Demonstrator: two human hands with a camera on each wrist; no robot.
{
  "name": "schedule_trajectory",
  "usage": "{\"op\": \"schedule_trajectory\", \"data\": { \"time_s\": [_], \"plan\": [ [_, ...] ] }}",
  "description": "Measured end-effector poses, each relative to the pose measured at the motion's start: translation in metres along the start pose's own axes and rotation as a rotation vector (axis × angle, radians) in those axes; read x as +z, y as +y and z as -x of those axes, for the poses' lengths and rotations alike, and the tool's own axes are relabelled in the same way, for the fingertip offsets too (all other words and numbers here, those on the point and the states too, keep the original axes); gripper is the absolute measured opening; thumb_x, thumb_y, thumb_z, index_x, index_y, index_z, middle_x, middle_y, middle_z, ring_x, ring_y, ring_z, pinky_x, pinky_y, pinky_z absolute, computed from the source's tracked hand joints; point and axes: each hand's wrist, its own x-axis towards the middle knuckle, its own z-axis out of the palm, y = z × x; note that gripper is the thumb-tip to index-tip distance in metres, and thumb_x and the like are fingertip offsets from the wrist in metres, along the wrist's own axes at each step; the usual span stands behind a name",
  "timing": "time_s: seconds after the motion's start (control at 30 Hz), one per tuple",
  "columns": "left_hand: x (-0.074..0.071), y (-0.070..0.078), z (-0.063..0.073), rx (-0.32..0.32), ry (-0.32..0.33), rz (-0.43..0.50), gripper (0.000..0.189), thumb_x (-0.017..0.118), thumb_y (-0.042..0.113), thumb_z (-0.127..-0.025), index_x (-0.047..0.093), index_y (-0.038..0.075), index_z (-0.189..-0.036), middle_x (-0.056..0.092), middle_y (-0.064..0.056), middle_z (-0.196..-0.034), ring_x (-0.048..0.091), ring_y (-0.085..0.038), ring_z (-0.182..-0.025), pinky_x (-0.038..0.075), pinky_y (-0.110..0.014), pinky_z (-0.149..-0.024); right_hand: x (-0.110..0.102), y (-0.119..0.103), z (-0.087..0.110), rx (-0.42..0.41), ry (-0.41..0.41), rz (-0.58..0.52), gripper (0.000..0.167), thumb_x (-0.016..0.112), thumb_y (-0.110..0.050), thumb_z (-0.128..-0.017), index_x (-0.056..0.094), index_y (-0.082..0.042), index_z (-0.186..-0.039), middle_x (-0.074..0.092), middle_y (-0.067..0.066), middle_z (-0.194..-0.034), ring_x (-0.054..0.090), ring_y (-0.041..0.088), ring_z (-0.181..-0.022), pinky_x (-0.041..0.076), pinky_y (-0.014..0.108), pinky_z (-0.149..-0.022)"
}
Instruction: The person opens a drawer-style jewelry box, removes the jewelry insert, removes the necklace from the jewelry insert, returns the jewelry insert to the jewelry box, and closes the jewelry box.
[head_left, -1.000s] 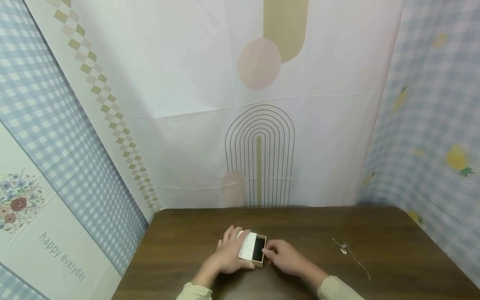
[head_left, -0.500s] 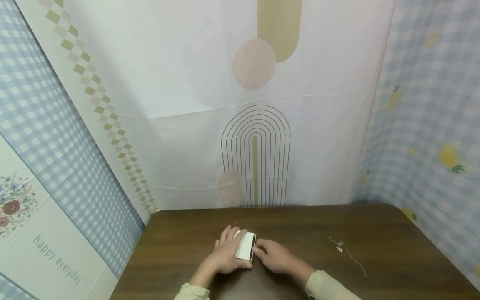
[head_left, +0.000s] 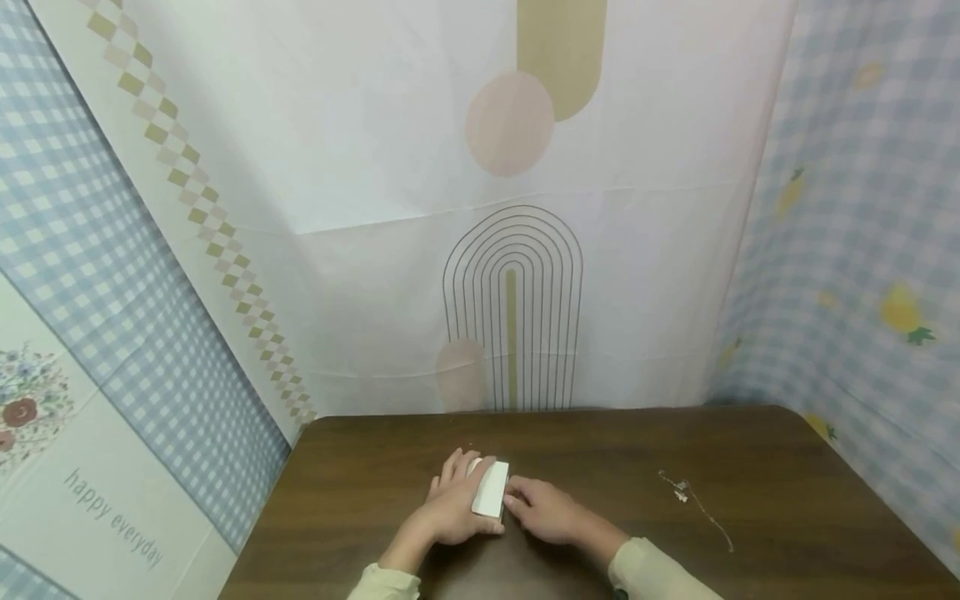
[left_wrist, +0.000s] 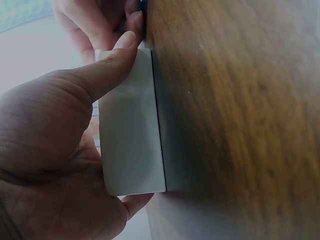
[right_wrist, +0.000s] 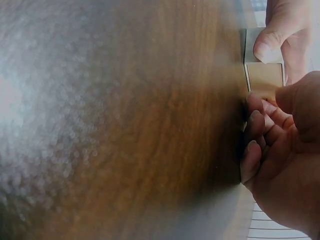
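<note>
A small white sliding drawer box (head_left: 491,492) lies on the table in the head view. My left hand (head_left: 453,510) grips its white sleeve (left_wrist: 132,135), the thumb along one side and fingers across the other. At the box's right end, my right hand (head_left: 551,510) has its fingers curled, with thumb and forefinger at the brown end of the inner tray (right_wrist: 265,77). That tray end still shows in the right wrist view, while from above the sleeve covers nearly all of it. The inside of the box is hidden.
A thin chain necklace (head_left: 705,515) with a small pale pendant or tag lies to the right on the brown wooden table (head_left: 600,442). Patterned cloth (head_left: 637,292) hangs behind the table's far edge and along both sides.
The inner tray, its black inside showing before, has slid left into the sleeve. My right hand has moved left with it, while my left hand keeps its grip on the sleeve.
</note>
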Motion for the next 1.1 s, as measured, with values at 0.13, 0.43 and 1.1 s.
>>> {"op": "schedule_trajectory", "data": {
  "time_s": [0.13, 0.43, 1.1],
  "plan": [
    [0.0, 0.0, -0.001, 0.005, 0.009, -0.005, 0.103, 0.092, 0.045, -0.079, 0.039, 0.017, -0.163, 0.034, -0.019, -0.169, 0.016, -0.05, -0.162, 0.026, -0.083, -0.117, -0.002, 0.0, -0.001, -0.02, -0.011, -0.032, 0.011, 0.059, -0.025, -0.109, 0.067, -0.018, -0.111, 0.065, -0.006, -0.081, 0.057, 0.005, -0.068, 0.044, 0.027, -0.061],
    [-0.016, 0.012, 0.004, -0.015, -0.054, -0.009, 0.102, 0.089, 0.045, -0.083, 0.036, 0.015, -0.165, 0.029, -0.021, -0.173, 0.015, -0.051, -0.163, 0.026, -0.082, -0.119, -0.006, 0.014, -0.004, -0.045, -0.042, -0.168, 0.017, 0.064, -0.022, -0.107, 0.072, -0.008, -0.112, 0.071, 0.0, -0.079, 0.06, 0.007, -0.067, 0.048, 0.024, -0.059],
    [-0.022, 0.006, 0.074, 0.035, 0.076, -0.043, 0.085, 0.082, 0.042, -0.092, 0.045, 0.004, -0.158, 0.038, -0.029, -0.167, 0.027, -0.054, -0.157, 0.016, -0.088, -0.115, -0.057, 0.077, 0.108, 0.009, -0.008, -0.196, 0.031, 0.057, -0.027, -0.111, 0.07, -0.001, -0.121, 0.076, 0.003, -0.104, 0.067, 0.002, -0.089, 0.054, 0.024, -0.074]
  ]
}}
